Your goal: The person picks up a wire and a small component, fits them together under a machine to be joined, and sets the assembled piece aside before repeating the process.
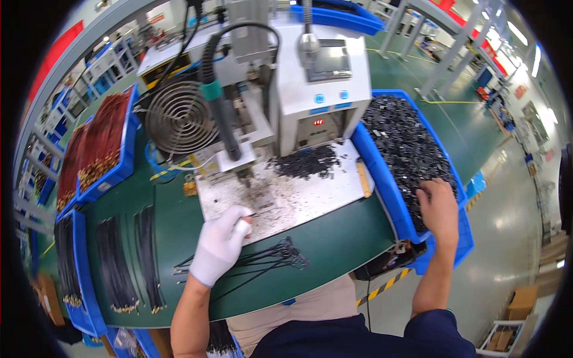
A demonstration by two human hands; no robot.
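My left hand (pixel 222 244), in a white glove with a bare fingertip showing, is closed in a pinch over the front of the white work plate (pixel 298 206). A thin dark piece seems to poke out from its fingers, too small to name. Beneath and right of that hand lies a loose bundle of black cables (pixel 280 256) with looped ends. My bare right hand (pixel 440 209) reaches over a blue bin (pixel 388 191) full of small black parts (pixel 406 140). Its fingers curl down among the parts, and whatever they grip is hidden.
A white machine (pixel 322 77) with a screen and a round fan guard (pixel 182 116) stands behind the plate. Black pieces (pixel 307 162) are heaped on the plate beside a yellowish stick (pixel 363 179). Black cable bundles (pixel 116 265) lie left; blue bins (pixel 122 161) hold reddish-brown cables.
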